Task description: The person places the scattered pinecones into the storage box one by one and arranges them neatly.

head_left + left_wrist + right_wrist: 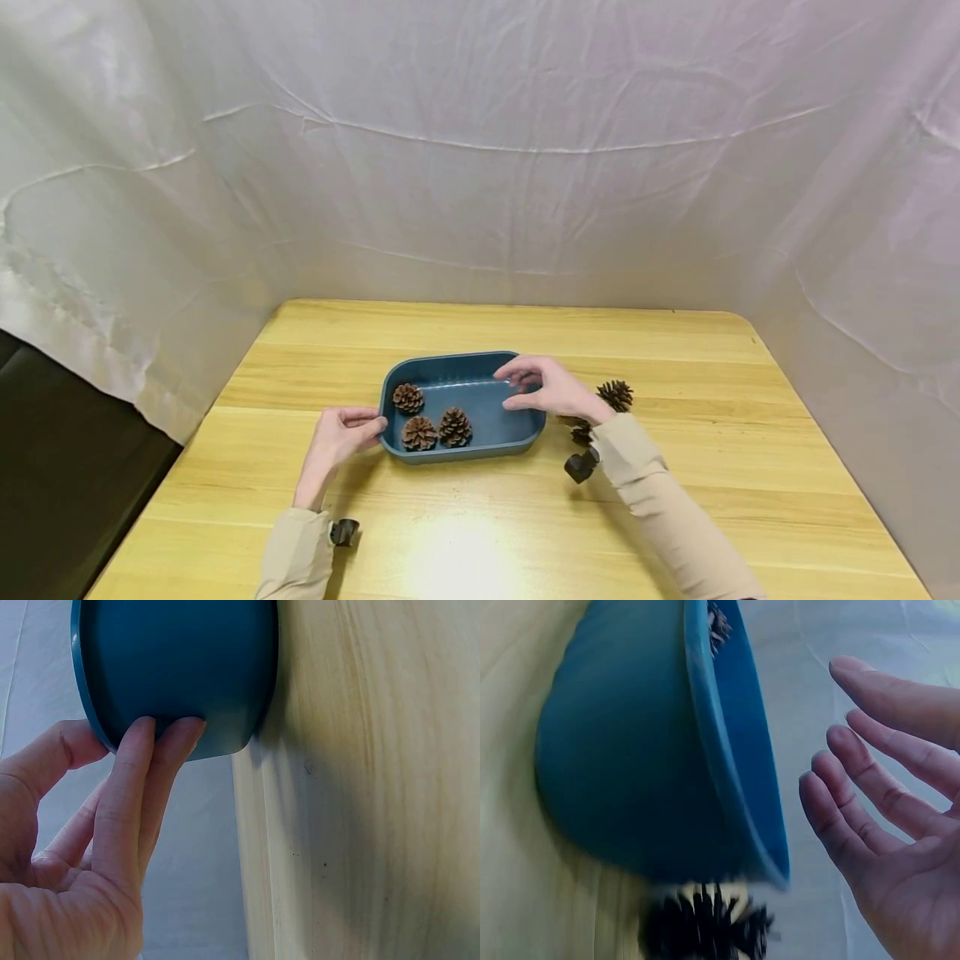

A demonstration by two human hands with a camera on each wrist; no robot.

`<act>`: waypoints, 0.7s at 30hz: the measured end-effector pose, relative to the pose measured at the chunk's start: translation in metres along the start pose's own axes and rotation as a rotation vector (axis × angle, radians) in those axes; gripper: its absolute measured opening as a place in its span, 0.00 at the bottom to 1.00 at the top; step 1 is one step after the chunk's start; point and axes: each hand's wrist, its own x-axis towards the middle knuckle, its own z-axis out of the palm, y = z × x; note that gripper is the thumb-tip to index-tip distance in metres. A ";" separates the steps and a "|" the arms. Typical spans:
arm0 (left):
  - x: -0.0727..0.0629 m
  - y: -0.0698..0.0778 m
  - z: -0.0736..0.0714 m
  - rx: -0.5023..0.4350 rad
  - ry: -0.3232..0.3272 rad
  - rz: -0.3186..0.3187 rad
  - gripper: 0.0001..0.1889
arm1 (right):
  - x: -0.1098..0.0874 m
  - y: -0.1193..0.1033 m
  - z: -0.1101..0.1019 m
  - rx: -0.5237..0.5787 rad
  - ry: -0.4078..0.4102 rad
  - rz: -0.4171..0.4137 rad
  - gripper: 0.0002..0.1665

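Note:
A dark blue rectangular tray (491,415) with rounded corners stands on the table. Its left end holds three brown pine cones (454,427). My left hand (339,440) pinches that end; in the left wrist view the thumb is at the rim and the fingers lie against the outer wall (172,667). Over the tray's right end hovers my right hand (551,388), fingers spread and slightly bent, with nothing in them. The right wrist view shows this hand (900,802) apart from the rim.
Right of the tray, more pine cones (615,394) lie on the wooden table (720,467), partly covered by the right wrist and sleeve. One dark cone (712,926) appears close to the tray's end in the right wrist view. Pale cloth (510,208) hangs behind and along both sides.

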 end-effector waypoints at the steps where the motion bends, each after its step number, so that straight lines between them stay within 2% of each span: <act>1: 0.000 0.000 0.000 0.001 -0.001 0.001 0.19 | -0.004 0.002 -0.003 0.011 0.017 0.000 0.25; 15: 0.001 0.000 0.000 -0.004 0.007 0.002 0.19 | -0.064 0.048 -0.041 0.125 0.273 0.054 0.27; 21: 0.001 -0.001 0.000 -0.003 0.009 0.001 0.18 | -0.082 0.062 -0.051 0.161 0.345 0.103 0.30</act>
